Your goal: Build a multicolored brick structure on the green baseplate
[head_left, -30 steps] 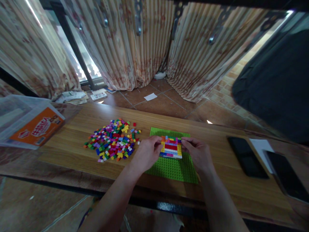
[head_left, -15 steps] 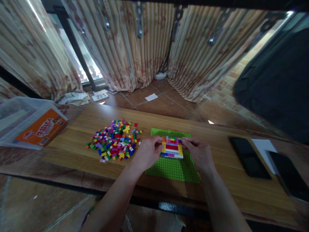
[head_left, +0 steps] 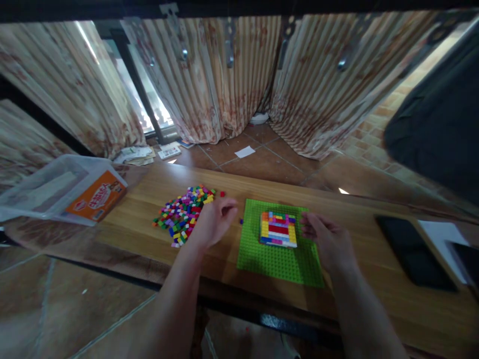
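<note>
A green baseplate (head_left: 277,259) lies on the wooden table (head_left: 142,219). A small square build of colourful bricks (head_left: 279,229) stands on its far half. To its left is a pile of several loose coloured bricks (head_left: 179,214). My left hand (head_left: 215,222) hovers at the right edge of that pile, fingers curled; whether it holds a brick is hidden. My right hand (head_left: 325,239) rests at the baseplate's right edge, just right of the build, fingers loosely bent and holding nothing visible.
A clear plastic box with an orange label (head_left: 71,192) sits at the table's left end. A dark phone (head_left: 415,252) and a white paper (head_left: 439,234) lie at the right. Curtains (head_left: 224,75) hang behind; a dark garment (head_left: 441,119) is at right.
Both hands have let go of the brick build. My left hand moved left to the edge of the loose pile; my right hand drew back to the right. The camera view shifted left.
</note>
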